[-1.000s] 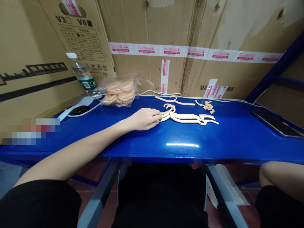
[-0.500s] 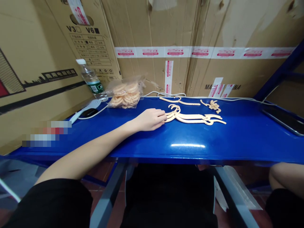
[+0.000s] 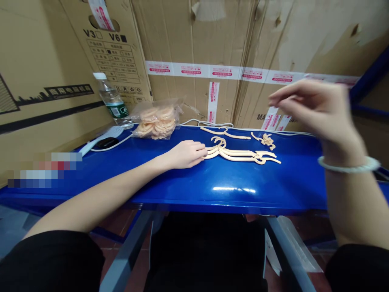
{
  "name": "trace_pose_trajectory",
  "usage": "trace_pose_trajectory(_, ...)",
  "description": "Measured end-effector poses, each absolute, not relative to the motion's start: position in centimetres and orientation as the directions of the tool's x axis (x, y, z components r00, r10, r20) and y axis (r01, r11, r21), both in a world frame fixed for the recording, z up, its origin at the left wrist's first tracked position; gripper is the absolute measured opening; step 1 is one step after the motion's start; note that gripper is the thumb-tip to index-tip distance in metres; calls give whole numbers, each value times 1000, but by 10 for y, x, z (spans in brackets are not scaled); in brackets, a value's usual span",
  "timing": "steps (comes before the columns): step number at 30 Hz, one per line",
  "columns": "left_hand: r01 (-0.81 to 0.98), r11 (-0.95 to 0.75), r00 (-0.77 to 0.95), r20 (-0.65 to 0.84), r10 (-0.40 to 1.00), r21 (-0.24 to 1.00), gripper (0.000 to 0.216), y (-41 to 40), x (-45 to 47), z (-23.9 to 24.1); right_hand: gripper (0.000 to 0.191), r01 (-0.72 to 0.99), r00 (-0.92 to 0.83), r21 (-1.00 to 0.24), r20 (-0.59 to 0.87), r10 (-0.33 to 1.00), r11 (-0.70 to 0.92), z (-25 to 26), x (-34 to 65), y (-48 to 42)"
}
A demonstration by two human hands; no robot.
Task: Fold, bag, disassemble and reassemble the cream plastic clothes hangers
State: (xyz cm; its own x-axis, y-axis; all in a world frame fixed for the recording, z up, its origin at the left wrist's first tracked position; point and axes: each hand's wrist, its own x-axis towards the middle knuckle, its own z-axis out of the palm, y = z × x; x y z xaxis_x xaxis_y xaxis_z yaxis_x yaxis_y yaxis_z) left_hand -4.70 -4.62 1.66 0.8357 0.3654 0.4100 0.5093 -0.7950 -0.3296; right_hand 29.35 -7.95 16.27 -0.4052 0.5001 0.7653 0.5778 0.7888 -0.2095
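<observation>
Cream plastic folding clothes hangers (image 3: 237, 153) lie together on the blue table (image 3: 170, 184), hooks pointing away from me. My left hand (image 3: 189, 154) rests on the table with its fingers closed around their left ends, which it hides. The right ends overlap shorter curved pieces. My right hand (image 3: 322, 107) is raised above the table's right side, wrist bent, wearing a pale bracelet (image 3: 349, 165). Its fingers and thumb are bent close together but blurred, and I cannot tell whether anything is between them. Behind the hangers lies another single hanger (image 3: 238, 136).
Small cream pieces (image 3: 266, 140) lie in a pile at the back right. A clear bag of cream parts (image 3: 156, 121) and a water bottle (image 3: 114, 101) stand back left. A white cable (image 3: 194, 121) runs along the rear, before cardboard boxes (image 3: 182, 36).
My right hand has come into view, raised over the right side of the table. My left hand stays on the hangers. The whole view has shifted slightly.
</observation>
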Motion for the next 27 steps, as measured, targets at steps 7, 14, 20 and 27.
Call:
trace_pose_trajectory(7, 533, -779, 824, 411, 390, -330, 27, -41, -52, 16, 22, 881, -406, -71, 394, 825, 468, 66, 351, 57)
trace_pose_trajectory(14, 541, -811, 799, 438, 413, -222, 25, -34, -58, 14, 30, 855, -492, 37, 372, 787, 517, 46, 361, 70)
trace_pose_trajectory(20, 575, -794, 596, 565, 571, 196, 20, -28, -60, 11, 37, 829, -540, 47, 329, 775, 557, 37, 348, 68)
trace_pose_trajectory(27, 519, -559, 114, 596, 795, 647, 21, -3, -69, -5, 42, 822, -552, 21, 272, 788, 569, 31, 347, 69)
